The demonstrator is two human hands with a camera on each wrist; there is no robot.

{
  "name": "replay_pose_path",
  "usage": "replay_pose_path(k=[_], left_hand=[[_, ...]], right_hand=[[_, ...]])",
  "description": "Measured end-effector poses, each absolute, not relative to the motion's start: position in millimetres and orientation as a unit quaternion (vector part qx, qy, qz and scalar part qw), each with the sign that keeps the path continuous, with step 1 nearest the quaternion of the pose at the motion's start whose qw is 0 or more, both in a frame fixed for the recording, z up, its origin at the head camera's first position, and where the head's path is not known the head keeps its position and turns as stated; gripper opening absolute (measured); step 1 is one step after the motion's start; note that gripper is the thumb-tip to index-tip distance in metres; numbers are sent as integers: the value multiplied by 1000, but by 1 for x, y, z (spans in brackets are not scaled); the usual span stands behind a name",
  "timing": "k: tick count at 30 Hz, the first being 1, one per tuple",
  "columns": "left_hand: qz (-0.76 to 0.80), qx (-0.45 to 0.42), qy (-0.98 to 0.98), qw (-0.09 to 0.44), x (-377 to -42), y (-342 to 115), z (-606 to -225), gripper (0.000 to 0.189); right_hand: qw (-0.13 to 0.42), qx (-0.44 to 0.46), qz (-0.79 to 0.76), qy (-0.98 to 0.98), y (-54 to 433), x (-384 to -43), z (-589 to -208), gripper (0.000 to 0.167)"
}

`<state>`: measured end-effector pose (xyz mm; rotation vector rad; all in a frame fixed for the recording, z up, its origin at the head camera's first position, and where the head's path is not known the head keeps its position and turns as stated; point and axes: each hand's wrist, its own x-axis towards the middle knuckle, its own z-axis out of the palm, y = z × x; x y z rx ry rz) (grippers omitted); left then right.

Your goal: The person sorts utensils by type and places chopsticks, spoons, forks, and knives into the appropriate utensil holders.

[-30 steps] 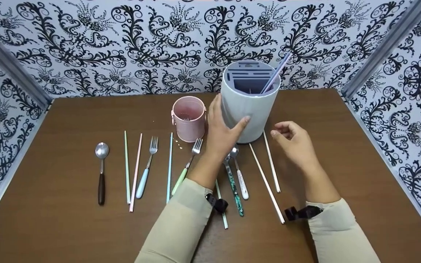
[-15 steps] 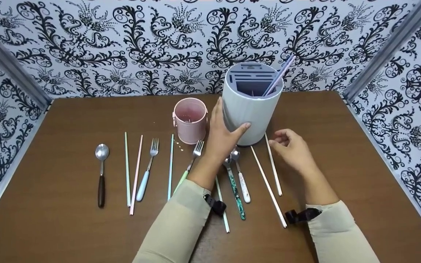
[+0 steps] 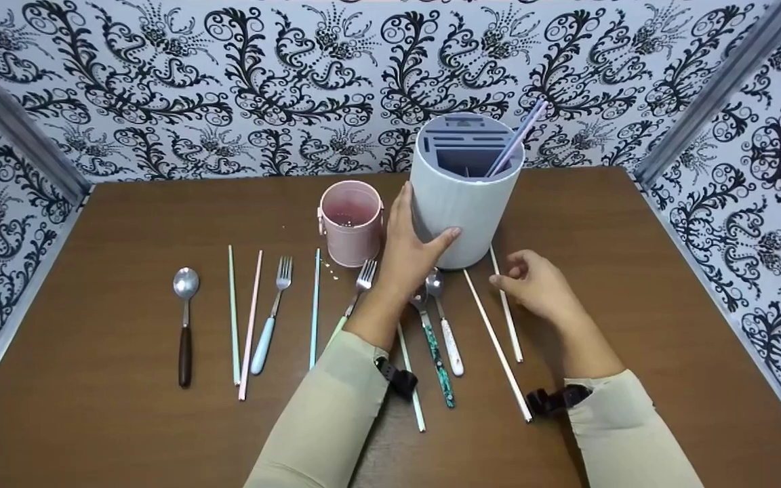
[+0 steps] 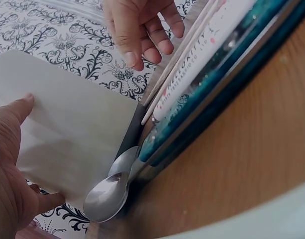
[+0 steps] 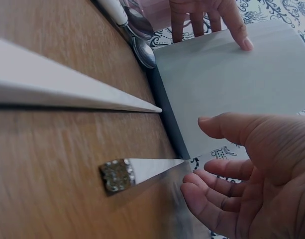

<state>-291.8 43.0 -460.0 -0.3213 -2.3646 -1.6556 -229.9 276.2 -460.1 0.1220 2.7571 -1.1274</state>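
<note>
A tall white utensil holder (image 3: 466,210) with a grey slotted top stands at the back, with a pair of lilac chopsticks (image 3: 518,139) leaning in it. Against its left front side rests my left hand (image 3: 409,254), thumb out straight across the front and fingers extended along the side. Just right of the holder, my right hand (image 3: 539,285) hovers beside a white chopstick (image 3: 507,308), fingers loosely bent and holding nothing. A gap shows between its thumb and fingers in the right wrist view. Another white chopstick (image 3: 495,344) lies left of that one, reaching toward the holder's base.
A pink cup (image 3: 353,234) stands left of the holder. Along the table lie a dark-handled spoon (image 3: 186,325), a blue-handled fork (image 3: 272,315), a green-handled fork (image 3: 365,278), a green-patterned spoon (image 3: 436,356), a white-handled spoon (image 3: 451,339) and several coloured chopsticks.
My right hand has moved down and slightly left, closer to the right white chopstick. My left hand stays on the holder.
</note>
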Motion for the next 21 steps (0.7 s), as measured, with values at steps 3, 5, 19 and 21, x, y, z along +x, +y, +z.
replay_pose_path(k=[3, 5, 19, 21], left_hand=[[-567, -107, -809, 115, -293, 42, -460, 108], [-567, -106, -809, 113, -293, 43, -461, 109], [-571, -105, -807, 108, -292, 43, -462, 109], [-572, -105, -806, 105, -292, 43, -462, 108]], right_hand=[[93, 38, -375, 921, 276, -231, -462, 60], [100, 38, -376, 920, 276, -232, -464, 58], [107, 35, -368, 923, 275, -231, -466, 42], [108, 37, -364, 924, 274, -231, -466, 41]])
